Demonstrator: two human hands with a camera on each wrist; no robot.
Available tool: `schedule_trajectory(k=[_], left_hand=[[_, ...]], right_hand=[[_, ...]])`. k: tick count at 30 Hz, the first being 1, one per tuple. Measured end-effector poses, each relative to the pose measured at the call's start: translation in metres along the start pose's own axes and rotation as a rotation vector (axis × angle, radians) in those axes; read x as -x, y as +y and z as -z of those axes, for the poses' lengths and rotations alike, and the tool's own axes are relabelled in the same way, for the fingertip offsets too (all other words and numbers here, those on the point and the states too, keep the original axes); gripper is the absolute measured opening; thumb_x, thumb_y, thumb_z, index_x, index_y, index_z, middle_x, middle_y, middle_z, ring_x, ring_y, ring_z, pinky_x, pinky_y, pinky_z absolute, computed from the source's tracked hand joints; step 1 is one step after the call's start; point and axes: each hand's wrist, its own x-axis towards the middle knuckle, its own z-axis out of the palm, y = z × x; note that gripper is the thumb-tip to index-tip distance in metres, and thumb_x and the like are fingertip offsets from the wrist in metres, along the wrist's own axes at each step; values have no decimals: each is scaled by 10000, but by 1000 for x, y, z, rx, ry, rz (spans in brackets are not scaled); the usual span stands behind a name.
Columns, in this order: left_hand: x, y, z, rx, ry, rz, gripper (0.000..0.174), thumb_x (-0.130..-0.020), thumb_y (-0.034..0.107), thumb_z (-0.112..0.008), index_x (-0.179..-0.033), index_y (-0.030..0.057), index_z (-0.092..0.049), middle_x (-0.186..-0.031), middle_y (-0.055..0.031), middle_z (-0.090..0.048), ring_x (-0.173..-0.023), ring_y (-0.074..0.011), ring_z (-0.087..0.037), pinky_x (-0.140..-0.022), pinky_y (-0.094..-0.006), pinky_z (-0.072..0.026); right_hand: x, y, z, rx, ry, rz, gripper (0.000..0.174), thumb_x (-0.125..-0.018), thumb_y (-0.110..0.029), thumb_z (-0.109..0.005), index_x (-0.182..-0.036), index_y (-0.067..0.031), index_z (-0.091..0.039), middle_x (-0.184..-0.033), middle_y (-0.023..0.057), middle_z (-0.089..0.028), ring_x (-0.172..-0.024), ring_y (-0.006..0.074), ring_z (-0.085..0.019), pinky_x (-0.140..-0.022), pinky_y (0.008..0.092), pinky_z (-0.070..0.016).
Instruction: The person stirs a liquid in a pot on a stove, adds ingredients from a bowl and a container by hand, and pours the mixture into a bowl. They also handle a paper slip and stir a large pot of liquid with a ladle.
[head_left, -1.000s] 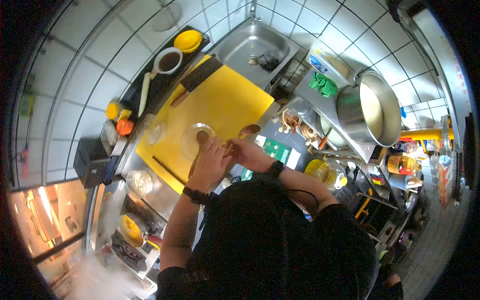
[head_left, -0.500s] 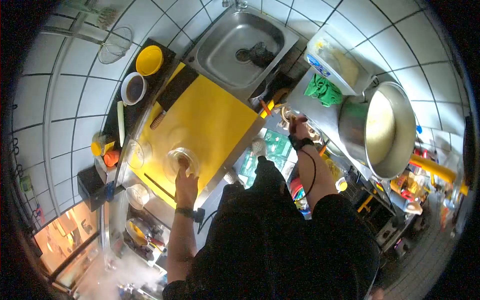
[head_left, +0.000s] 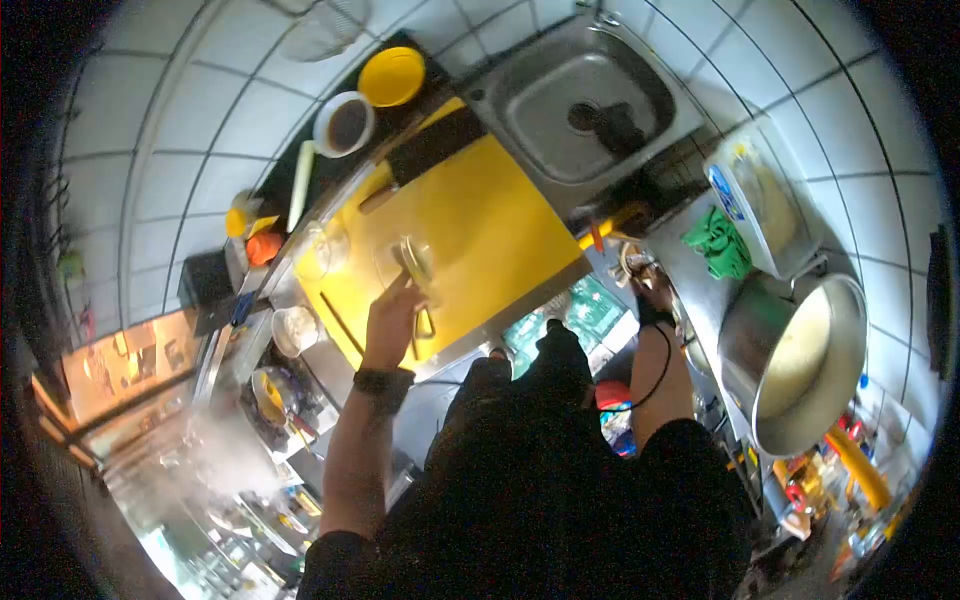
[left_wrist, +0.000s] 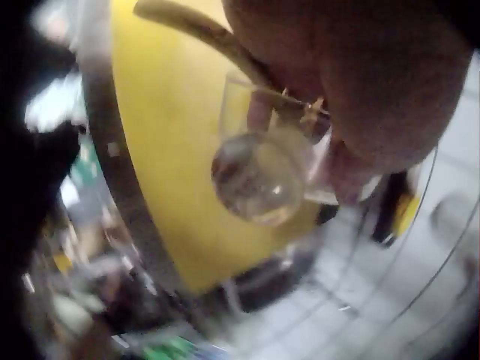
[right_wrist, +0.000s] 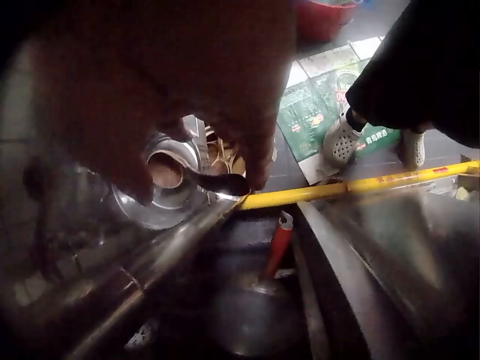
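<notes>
My left hand [head_left: 393,325] is over the yellow board [head_left: 500,230], at the near side of a clear bowl [head_left: 403,258]. The left wrist view shows its fingers curled at the rim of a clear container [left_wrist: 259,180], with a curved brown handle [left_wrist: 202,30] running beneath the hand. To the right, my right hand [head_left: 652,290] reaches down beside the counter. In the right wrist view a brown spoon [right_wrist: 165,171] with a dark handle lies between its fingers, above a round metal vessel [right_wrist: 154,206]; pale brown curved pieces [right_wrist: 221,161] are behind.
A dark cleaver [head_left: 435,145] lies on the board's far side. Beyond are a sink [head_left: 580,110], a bowl of dark liquid [head_left: 345,124] and a yellow bowl [head_left: 391,76]. A large pot [head_left: 808,360] and green cloth [head_left: 717,243] stand right; a yellow bar [right_wrist: 360,185] crosses low.
My hands were together over the board a second ago; the right has moved right, off the board. The left has stayed by the clear bowl. The head view has shifted.
</notes>
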Motion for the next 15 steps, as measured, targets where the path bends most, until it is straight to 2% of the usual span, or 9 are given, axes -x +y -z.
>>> schedule_trajectory(k=[1, 2, 3, 6, 9, 11, 13, 14, 15], left_hand=[[-6, -1, 2, -110, -11, -209, 408, -1048, 247, -483, -1381, 12, -485, -1321, -199, -588, -1123, -309, -614, -962, -441, -508], [-8, 29, -13, 480, 11, -112, 403, -1050, 273, -468, -1358, 15, -502, -1318, -204, -592, -1120, -309, -615, -956, -426, -510], [-9, 58, -30, 1071, 24, -21, 404, -1053, 299, -452, -1334, 17, -520, -1314, -208, -596, -1117, -309, -617, -950, -411, -511], [-13, 73, -23, 1237, -289, -246, 437, -1052, 304, -433, -1313, -37, -518, -1355, -222, -571, -1126, -348, -609, -998, -440, -469], [-9, 60, -11, 754, 43, -175, 415, -1019, 246, -507, -1296, -62, -521, -1290, -208, -613, -1013, -297, -662, -878, -393, -530], [9, 67, -10, 251, 108, -166, 315, -990, 212, -559, -1170, -47, -571, -1148, -168, -646, -969, -276, -663, -840, -393, -537], [15, 39, -11, -408, 147, -75, 224, -942, 164, -615, -982, -54, -644, -894, -155, -685, -816, -271, -667, -727, -399, -534], [25, 32, -16, -592, 179, -121, 220, -926, 163, -618, -967, -48, -668, -896, -173, -684, -823, -286, -661, -736, -404, -533], [33, 25, -19, -777, 210, -162, 219, -909, 162, -621, -952, -41, -691, -899, -190, -684, -831, -301, -655, -746, -409, -532]], right_hand=[[-25, 60, -47, -615, 20, 111, 496, -984, -346, -572, -1384, -62, -499, -1433, 144, -520, -1315, 367, -483, -1070, 486, -423], [-71, 165, -130, -353, 150, 198, 461, -968, -256, -620, -1351, -25, -509, -1402, 130, -539, -1272, 326, -521, -1041, 457, -457], [-69, 118, -123, -360, 131, 229, 461, -968, -256, -620, -1351, -25, -509, -1402, 130, -539, -1272, 326, -521, -1041, 457, -457], [-8, 81, -28, -345, 6, 94, 754, -770, -329, -787, -1374, 12, -491, -1206, 209, -642, -1074, 333, -636, -834, 410, -544], [13, 38, -19, -283, 45, 243, 644, -799, -288, -774, -1317, -4, -518, -1118, 145, -657, -918, 300, -671, -710, 379, -578], [6, 30, -21, -1471, -114, -684, 512, -886, -256, -676, -1330, -64, -509, -1077, 115, -602, -809, 296, -636, -676, 379, -574], [10, 59, -37, -876, -271, -138, 376, -949, -263, -599, -1280, -101, -523, -1036, 143, -556, -754, 274, -592, -656, 369, -563], [-1, 73, -38, -1279, -481, -449, 339, -956, -277, -612, -1238, -104, -535, -1057, 150, -540, -821, 272, -574, -714, 383, -562], [17, 63, -51, -650, -278, 87, 326, -949, -267, -630, -1202, -80, -542, -1028, 135, -550, -855, 284, -571, -737, 382, -558]])
